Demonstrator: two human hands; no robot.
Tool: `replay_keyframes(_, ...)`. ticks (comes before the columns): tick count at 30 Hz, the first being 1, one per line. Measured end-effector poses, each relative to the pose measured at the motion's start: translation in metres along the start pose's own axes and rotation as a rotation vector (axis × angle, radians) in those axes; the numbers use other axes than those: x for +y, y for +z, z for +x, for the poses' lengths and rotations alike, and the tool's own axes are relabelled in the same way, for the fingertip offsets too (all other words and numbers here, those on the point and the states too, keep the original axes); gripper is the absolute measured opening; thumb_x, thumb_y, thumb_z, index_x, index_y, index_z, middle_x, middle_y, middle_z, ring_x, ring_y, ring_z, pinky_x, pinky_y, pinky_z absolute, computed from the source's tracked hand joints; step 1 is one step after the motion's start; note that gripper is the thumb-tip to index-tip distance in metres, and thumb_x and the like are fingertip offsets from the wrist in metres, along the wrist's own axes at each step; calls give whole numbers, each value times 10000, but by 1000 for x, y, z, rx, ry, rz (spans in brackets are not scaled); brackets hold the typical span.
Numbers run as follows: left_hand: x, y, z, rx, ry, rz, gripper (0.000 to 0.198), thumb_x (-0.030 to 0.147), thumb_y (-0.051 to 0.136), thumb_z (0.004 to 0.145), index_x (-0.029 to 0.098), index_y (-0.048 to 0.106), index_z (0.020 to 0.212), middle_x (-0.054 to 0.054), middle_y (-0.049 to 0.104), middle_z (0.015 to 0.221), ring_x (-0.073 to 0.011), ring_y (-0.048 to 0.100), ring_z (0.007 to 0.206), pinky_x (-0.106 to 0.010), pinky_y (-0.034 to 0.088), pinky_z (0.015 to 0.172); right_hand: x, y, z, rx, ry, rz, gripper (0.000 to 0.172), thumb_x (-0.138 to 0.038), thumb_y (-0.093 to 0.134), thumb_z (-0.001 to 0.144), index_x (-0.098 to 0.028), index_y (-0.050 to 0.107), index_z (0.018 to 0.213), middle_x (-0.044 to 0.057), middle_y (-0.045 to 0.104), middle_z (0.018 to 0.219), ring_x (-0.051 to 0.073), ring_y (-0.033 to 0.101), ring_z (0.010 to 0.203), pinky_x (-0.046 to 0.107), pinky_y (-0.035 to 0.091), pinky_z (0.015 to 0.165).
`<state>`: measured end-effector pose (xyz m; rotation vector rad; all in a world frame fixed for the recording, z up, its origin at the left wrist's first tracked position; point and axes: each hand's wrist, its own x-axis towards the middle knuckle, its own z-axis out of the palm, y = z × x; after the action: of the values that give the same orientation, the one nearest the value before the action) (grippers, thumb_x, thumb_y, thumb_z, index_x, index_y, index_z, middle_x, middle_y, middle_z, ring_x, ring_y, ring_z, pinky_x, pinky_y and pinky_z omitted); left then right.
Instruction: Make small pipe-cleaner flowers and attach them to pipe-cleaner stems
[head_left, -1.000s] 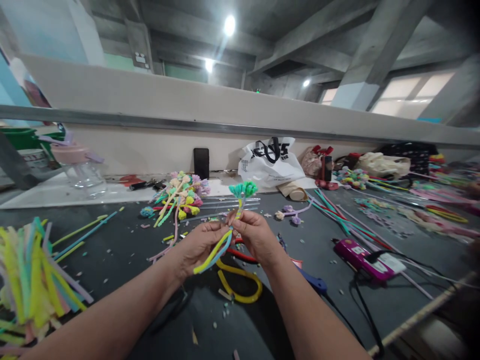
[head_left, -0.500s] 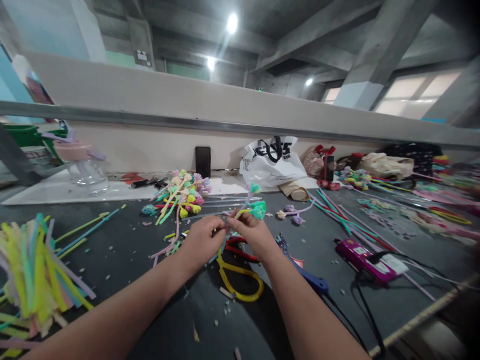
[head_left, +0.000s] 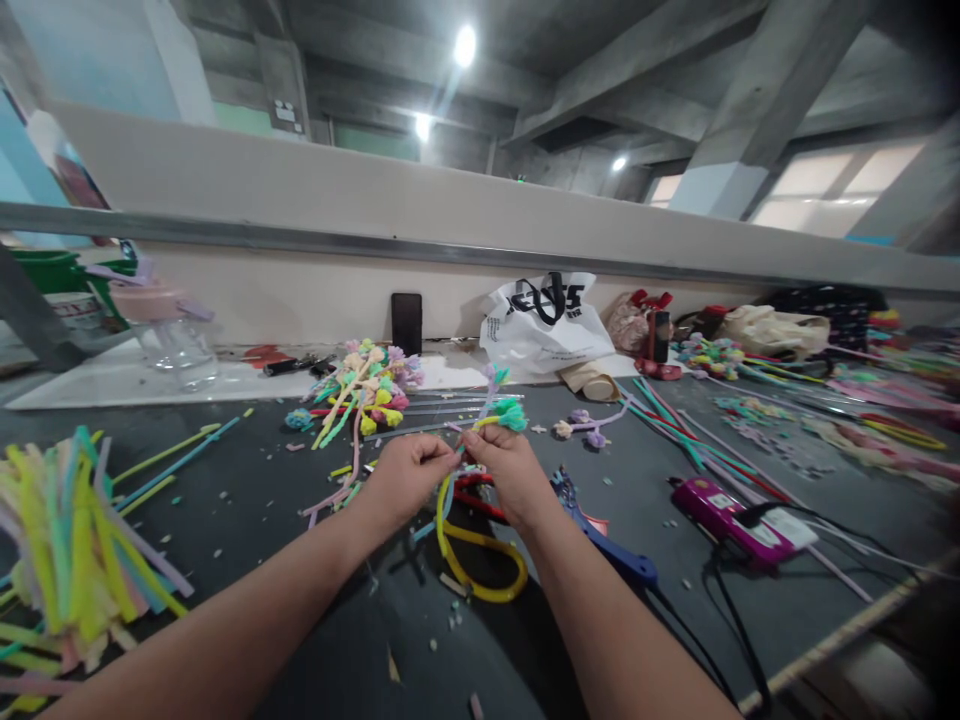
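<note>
My left hand (head_left: 414, 482) and my right hand (head_left: 504, 468) meet over the middle of the dark table, fingertips pinched. Between them is a small pipe-cleaner flower (head_left: 508, 414) with a green head and a yellow stem; a lilac stem with a green tip rises beside it. A light blue pipe cleaner (head_left: 444, 500) hangs down below the fingers, which hide where the stems join. Just beneath lie scissors with yellow and red handles (head_left: 495, 590). To the right of my right hand is a blue glue gun (head_left: 619, 555), its front partly hidden.
Cut pipe cleaners (head_left: 67, 530) are heaped at the left. Finished-looking fuzzy flowers (head_left: 367, 385) lie behind my hands. A purple power strip (head_left: 735, 525) with cables sits at the right. A white bag (head_left: 544, 335), a phone (head_left: 406, 322) and a clear bottle (head_left: 172, 340) stand along the back.
The green flower has shifted slightly left and down with my right hand. More of the light blue pipe cleaner shows below my fingers, now hanging beside the scissors.
</note>
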<state>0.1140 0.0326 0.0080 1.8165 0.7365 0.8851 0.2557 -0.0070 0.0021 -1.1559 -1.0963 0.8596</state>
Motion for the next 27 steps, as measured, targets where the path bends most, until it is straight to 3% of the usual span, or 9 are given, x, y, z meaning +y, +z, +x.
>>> replay_keyframes(3, 2, 1, -2, -119, -249, -396, 264, 336, 666, 677, 135, 544, 557, 55, 397, 511, -62, 339, 472, -189, 271, 475, -2, 1, -2, -39, -11, 117, 196, -349, 668, 648, -167, 617, 596, -9, 536, 563, 126, 447, 559, 257, 364, 577)
replay_keyframes(6, 0, 7, -8, -222, -455, -728, 241, 306, 742, 604, 128, 582, 634, 44, 467, 553, -56, 418, 482, -175, 332, 482, -5, 1, -6, -88, -16, 213, 204, -381, 679, 632, -185, 624, 619, -12, 526, 580, 124, 453, 545, 259, 375, 559)
replay_keyframes(10, -1, 19, -16, -290, -515, -952, 292, 262, 798, 503, 118, 598, 660, 21, 539, 602, -66, 488, 519, -184, 389, 527, -6, 0, -10, -180, -2, 256, 329, -504, 679, 591, -190, 586, 560, -18, 476, 532, 113, 425, 456, 261, 356, 481)
replay_keyframes(13, 1, 19, -15, -239, -402, -804, 252, 306, 747, 581, 131, 571, 629, 35, 501, 568, -59, 431, 486, -183, 345, 500, -5, -3, -6, -194, 12, 222, 340, -510, 674, 604, -182, 588, 575, -21, 471, 524, 107, 410, 444, 251, 339, 460)
replay_keyframes(17, 0, 7, -4, 23, -62, -223, 229, 306, 615, 702, 150, 527, 560, 45, 415, 518, -88, 364, 508, -206, 283, 509, 0, -2, 1, -114, 4, 114, 239, -407, 656, 674, -171, 621, 686, -17, 527, 611, 112, 454, 570, 245, 371, 578)
replay_keyframes(20, -4, 1, 0, 130, 82, 131, 206, 228, 541, 723, 163, 497, 533, 36, 413, 540, -113, 380, 557, -223, 271, 541, 4, 1, 3, -66, 9, -20, 207, -340, 696, 627, -160, 594, 641, -30, 529, 604, 110, 451, 584, 246, 361, 600)
replay_keyframes(27, -13, 5, 2, 91, 130, 229, 194, 191, 517, 716, 174, 497, 524, 30, 457, 553, -129, 419, 592, -221, 296, 576, 5, -5, 7, 56, 5, -351, 205, -317, 670, 603, -169, 550, 528, -55, 456, 501, 103, 389, 518, 232, 301, 512)
